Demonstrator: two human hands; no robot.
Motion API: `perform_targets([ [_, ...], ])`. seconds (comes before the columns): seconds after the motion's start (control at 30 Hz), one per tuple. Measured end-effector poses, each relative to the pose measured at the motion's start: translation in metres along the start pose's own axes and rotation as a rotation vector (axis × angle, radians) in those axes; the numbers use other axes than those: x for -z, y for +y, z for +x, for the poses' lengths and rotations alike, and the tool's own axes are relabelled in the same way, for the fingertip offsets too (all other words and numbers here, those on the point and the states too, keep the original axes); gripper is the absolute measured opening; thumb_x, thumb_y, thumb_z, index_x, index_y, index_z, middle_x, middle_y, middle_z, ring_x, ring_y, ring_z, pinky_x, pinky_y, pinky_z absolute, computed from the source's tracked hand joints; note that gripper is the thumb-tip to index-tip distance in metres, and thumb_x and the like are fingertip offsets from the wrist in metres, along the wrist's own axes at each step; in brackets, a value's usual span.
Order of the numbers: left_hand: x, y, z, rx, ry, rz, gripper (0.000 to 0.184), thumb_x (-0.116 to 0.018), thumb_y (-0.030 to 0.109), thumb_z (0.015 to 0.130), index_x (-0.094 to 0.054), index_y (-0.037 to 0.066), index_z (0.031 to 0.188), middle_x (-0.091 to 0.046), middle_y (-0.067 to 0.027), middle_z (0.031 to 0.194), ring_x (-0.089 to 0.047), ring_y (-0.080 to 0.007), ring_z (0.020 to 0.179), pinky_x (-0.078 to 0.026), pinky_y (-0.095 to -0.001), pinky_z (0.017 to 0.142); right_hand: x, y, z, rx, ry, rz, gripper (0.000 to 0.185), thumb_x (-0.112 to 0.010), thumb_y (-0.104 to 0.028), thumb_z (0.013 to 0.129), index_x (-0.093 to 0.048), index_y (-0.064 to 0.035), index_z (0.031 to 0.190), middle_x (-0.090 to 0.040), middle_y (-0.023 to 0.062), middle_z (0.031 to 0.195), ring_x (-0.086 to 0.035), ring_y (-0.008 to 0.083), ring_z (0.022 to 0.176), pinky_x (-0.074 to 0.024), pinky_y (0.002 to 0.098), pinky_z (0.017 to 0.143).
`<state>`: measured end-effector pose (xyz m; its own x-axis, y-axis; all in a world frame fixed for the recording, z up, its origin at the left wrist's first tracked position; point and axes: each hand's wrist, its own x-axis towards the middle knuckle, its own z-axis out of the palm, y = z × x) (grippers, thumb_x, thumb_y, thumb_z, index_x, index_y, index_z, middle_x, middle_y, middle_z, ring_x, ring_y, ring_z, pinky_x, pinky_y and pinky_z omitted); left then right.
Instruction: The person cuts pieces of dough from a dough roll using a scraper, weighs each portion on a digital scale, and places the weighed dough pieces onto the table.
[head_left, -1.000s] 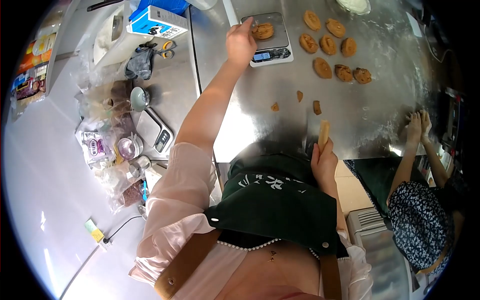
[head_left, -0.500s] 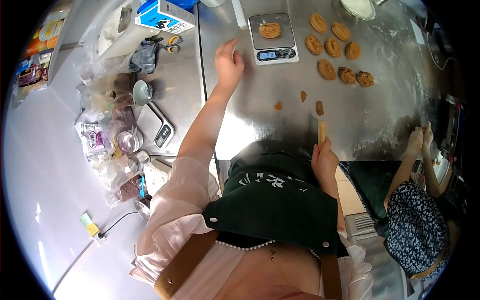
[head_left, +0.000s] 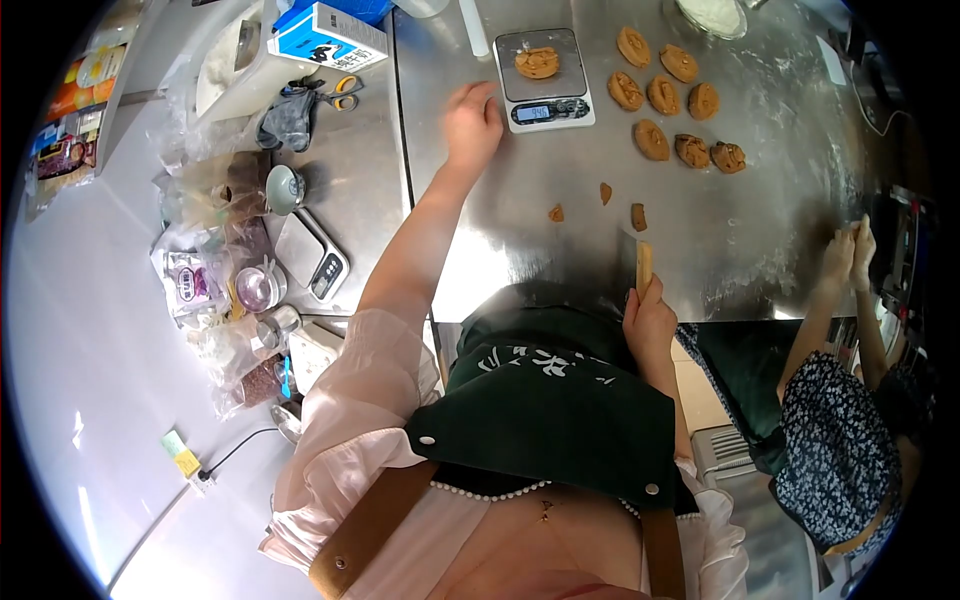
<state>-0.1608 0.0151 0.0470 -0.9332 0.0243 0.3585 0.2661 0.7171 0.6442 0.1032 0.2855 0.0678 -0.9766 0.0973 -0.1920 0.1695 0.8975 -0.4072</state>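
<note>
My left hand [head_left: 472, 125] hovers over the steel table just left of a digital kitchen scale [head_left: 550, 112]; it holds nothing and its fingers are loosely bent. On the scale's plate rests a brown dough piece [head_left: 537, 63], and the display is lit. Down by the table's front edge, my right hand [head_left: 650, 322] grips the wooden handle of a dough scraper [head_left: 644, 265], its metal blade partly lost in the glare. Small dough scraps [head_left: 638, 217] lie ahead of the scraper. Several more brown dough pieces [head_left: 663, 95] sit right of the scale.
A bowl of white powder [head_left: 715, 15] stands at the back right. To the left are a milk carton [head_left: 330, 38], scissors [head_left: 345, 93], a small bowl [head_left: 285, 187], a second scale [head_left: 312, 255] and bags. At the right, a co-worker's hands [head_left: 850, 255] are over the table.
My left hand has shifted right, closer to the scale, and its fingers have bent more. The right hand stays put with the scraper. The co-worker's hands moved slightly.
</note>
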Motion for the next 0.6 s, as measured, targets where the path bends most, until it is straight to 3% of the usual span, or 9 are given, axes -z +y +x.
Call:
perform_targets([
  [0.1,-0.015,0.005,0.021,-0.121,0.036,0.067,0.022,-0.065,0.003,0.077,-0.066,0.004,0.099,-0.064,-0.014,0.098,-0.061,-0.0317,0.085,-0.051,-0.0373,0.073,0.0,0.0,-0.001,-0.017,-0.021,0.001,0.041,-0.059,-0.017,0.087,-0.043,0.0012,0.12,-0.063,0.0197,0.07,-0.063,0.0353,0.058,-0.0523,0.0405,0.053],
  [0.23,-0.035,0.008,0.048,-0.108,0.033,0.129,0.028,-0.072,0.009,0.073,-0.068,0.006,0.1,-0.062,-0.0123,0.093,-0.061,-0.0317,0.079,-0.051,-0.0381,0.071,0.004,-0.002,0.002,-0.017,-0.009,-0.007,0.041,-0.059,-0.016,0.087,-0.043,0.0017,0.12,-0.063,0.0203,0.07,-0.063,0.0357,0.058,-0.0523,0.0403,0.053],
  [0.43,-0.038,-0.006,0.068,-0.026,-0.09,0.095,0.02,-0.073,0.01,0.073,-0.071,0.006,0.092,-0.066,-0.0097,0.085,-0.065,-0.0248,0.072,-0.052,-0.0338,0.07,0.006,-0.005,-0.001,-0.004,0.02,0.004,0.04,-0.06,-0.016,0.086,-0.044,0.002,0.118,-0.063,0.0198,0.069,-0.063,0.0357,0.057,-0.0518,0.0404,0.052],
  [0.53,-0.038,-0.014,0.076,0.161,-0.173,-0.052,0.016,-0.071,0.009,0.077,-0.072,0.006,0.093,-0.069,-0.0093,0.085,-0.067,-0.0195,0.07,-0.053,-0.03,0.069,0.008,-0.004,0.0,-0.015,-0.002,0.014,0.04,-0.06,-0.015,0.086,-0.044,0.002,0.119,-0.063,0.0195,0.069,-0.062,0.0355,0.057,-0.0516,0.0406,0.052],
  [0.57,-0.039,-0.019,0.078,0.252,-0.178,-0.165,0.013,-0.069,0.009,0.078,-0.072,0.005,0.09,-0.07,-0.0146,0.083,-0.067,-0.024,0.076,-0.053,-0.0311,0.07,0.007,-0.003,0.0,-0.018,-0.001,0.018,0.04,-0.06,-0.015,0.087,-0.044,0.0019,0.119,-0.063,0.0195,0.069,-0.062,0.0355,0.057,-0.0516,0.0408,0.052],
  [0.6,-0.04,-0.022,0.075,0.323,-0.107,-0.233,0.013,-0.068,0.009,0.078,-0.072,0.005,0.09,-0.069,-0.014,0.083,-0.067,-0.0239,0.075,-0.053,-0.0315,0.069,0.007,-0.003,0.001,-0.02,0.001,0.021,0.04,-0.059,-0.016,0.087,-0.044,0.0017,0.119,-0.063,0.0194,0.069,-0.062,0.0354,0.057,-0.0516,0.041,0.052],
])
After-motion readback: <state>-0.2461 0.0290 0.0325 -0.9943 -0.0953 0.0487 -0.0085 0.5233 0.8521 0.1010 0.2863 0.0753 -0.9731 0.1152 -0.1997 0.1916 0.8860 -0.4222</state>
